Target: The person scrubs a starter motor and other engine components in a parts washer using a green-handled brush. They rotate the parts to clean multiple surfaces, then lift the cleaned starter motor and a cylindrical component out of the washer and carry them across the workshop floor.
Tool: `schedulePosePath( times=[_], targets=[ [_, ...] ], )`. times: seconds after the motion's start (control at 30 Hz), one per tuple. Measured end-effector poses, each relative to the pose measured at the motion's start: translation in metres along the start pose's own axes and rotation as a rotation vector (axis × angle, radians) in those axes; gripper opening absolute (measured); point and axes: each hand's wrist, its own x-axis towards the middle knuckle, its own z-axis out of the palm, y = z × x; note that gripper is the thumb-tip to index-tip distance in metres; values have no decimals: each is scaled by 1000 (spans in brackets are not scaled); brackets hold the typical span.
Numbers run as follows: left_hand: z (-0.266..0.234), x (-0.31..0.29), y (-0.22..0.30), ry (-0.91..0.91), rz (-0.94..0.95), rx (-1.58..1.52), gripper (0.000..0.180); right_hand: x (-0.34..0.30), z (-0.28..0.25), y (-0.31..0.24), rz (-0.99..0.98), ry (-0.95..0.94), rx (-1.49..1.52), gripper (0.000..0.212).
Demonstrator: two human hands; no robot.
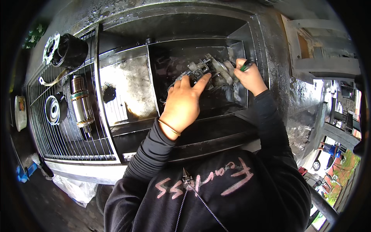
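A greasy metal machine part (221, 77), with a round end and a flanged body, lies in the dark basin section. My left hand (181, 101) is on its left side, thumb and fingers curled over it and holding it. On the right, my right hand (249, 76) is closed around a green-and-black handled tool (247, 65), close against the round end. The tool's working end is hidden, so its kind cannot be told.
Left of the basin (243, 50), a wire rack (42, 145) bears a motor armature (82, 104), a black cylindrical housing (73, 51) and a round metal cap (55, 110). A pale, stained plate (133, 85) lies between. A white plastic bag (77, 188) hangs below the rack.
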Motion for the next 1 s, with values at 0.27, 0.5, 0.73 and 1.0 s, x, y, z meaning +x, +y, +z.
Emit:
schedulePosePath(
  times=[0.27, 0.5, 0.73, 1.0],
  targets=[
    [10, 7, 8, 114, -95, -108, 73, -25, -11, -12, -61, 259, 241, 17],
    [25, 25, 6, 191, -76, 123, 53, -35, -24, -36, -84, 207, 609, 12],
    [7, 67, -2, 81, 27, 283, 45, -86, -69, -41, -247, 297, 753, 10],
    [0, 89, -5, 263, 328, 460, 49, -123, -95, -16, -314, 397, 715, 7]
  ],
)
